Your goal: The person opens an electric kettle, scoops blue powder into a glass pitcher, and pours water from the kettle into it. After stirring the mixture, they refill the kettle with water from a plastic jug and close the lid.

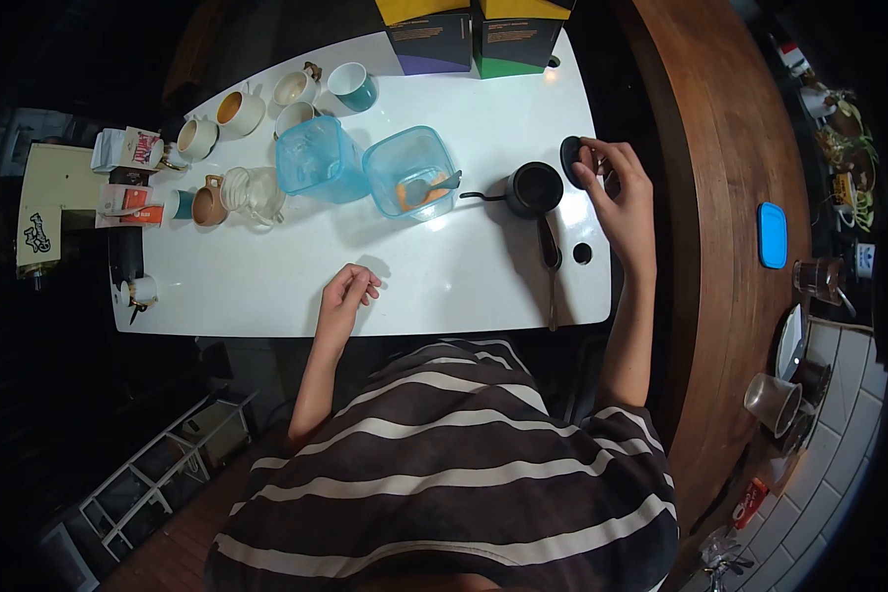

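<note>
My right hand (624, 197) pinches a small round black lid (570, 162) at the right side of the white table. Just left of it stands a black cylindrical pot (536, 189), its top facing me, with a thin black handle pointing left. A long dark spoon-like utensil (551, 259) lies below the pot. Over the table's front edge, my left hand (346, 293) is loosely curled, with nothing visible in it. Ahead of that hand is a clear blue square container (410, 158) holding orange powder and a scoop (436, 187). A taller blue container (318, 158) stands beside it.
Several cups, including a teal cup (353, 89), and a glass jug (253, 197) fill the table's left side. Two dark boxes (429, 41) stand at the back. On the wooden counter (725, 197) to the right lies a blue lid (773, 236).
</note>
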### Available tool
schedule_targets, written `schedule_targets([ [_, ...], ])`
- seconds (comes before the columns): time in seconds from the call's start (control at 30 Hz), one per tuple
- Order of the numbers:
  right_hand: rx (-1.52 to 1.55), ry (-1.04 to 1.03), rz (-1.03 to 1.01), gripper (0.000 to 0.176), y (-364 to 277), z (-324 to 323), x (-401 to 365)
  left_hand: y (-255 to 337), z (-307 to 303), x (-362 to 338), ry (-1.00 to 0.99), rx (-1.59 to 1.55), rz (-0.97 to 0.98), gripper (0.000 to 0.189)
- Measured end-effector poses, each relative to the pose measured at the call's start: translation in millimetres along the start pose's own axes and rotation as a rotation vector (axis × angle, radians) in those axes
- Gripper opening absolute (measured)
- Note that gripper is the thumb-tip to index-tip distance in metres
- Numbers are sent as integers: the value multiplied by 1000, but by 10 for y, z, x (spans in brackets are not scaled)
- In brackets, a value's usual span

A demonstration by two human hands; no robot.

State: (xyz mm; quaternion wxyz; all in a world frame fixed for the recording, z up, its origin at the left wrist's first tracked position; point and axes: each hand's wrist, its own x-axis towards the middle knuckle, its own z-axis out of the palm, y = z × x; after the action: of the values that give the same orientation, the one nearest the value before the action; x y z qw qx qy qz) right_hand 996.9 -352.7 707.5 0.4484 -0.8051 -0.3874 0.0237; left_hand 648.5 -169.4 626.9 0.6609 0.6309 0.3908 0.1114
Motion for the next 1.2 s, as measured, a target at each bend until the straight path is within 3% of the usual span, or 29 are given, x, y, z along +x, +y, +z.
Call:
schedule_targets([
  [0.1,7,-50,54,31,12,77,-63,16,-2,-8,18,-15,10,20],
  [0.23,1,-72,-30,30,24,234,-152,-9,-39,-11,33,-52,25,20],
  [0.4,-188,-203,-36,31,32,501,-253,-31,-66,-5,21,-73,20,20],
  [0.5,-210,-173,-32,31,66,560,-273,-30,-79,16,6,-88,19,19],
  [0.63,-200,-140,-77,46,25,539,-315,-56,-109,34,-15,-96,10,19],
  [0.73,-191,19,-95,54,32,512,-322,-86,-255,21,4,-77,69,19],
  [0.8,-32,-11,150,57,149,548,-353,-96,-381,-19,78,-82,71,20],
  [0.9,170,-139,323,60,325,646,-413,-96,-543,-83,136,-90,69,21],
  [1.0,334,-197,441,60,441,713,-422,-137,-675,-138,129,-80,57,20],
  [1.2,338,-164,499,59,395,726,-419,-163,-717,-235,167,-120,39,20],
])
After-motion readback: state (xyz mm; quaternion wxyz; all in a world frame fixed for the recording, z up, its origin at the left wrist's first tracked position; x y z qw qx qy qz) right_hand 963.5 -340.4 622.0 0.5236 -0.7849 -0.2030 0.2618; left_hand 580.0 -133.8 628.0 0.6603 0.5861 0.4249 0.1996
